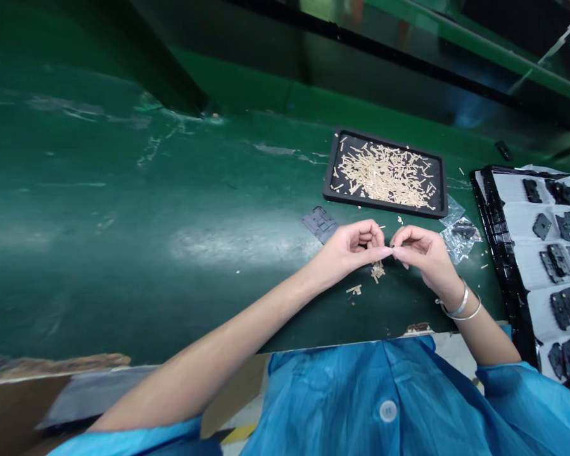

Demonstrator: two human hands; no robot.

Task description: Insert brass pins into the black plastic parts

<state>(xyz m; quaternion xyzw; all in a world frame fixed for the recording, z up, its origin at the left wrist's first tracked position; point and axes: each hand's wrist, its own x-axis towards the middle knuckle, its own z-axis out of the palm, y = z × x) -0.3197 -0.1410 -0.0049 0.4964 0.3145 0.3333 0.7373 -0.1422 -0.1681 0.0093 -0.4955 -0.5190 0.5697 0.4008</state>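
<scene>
My left hand [360, 246] and my right hand [418, 248] meet fingertip to fingertip over the green bench. Both are closed in a pinch on something tiny between them, too small to name. Beside my left hand lies a flat dark grey moulded part [320, 223], partly behind the fingers. Just under the hands is a small heap of pale beige strips [377, 271], and a few more strips [354, 289] lie nearer the bench edge. Beyond the hands stands a black tray [330, 183] holding a spread of similar beige strips [384, 174].
A clear plastic bag [460, 237] with dark bits inside lies right of my right hand. At the far right, stacked black trays [503, 253] carry a white compartmented liner [513, 202] with several black parts. A dark post [171, 76] rises at the back left of the green bench [123, 253].
</scene>
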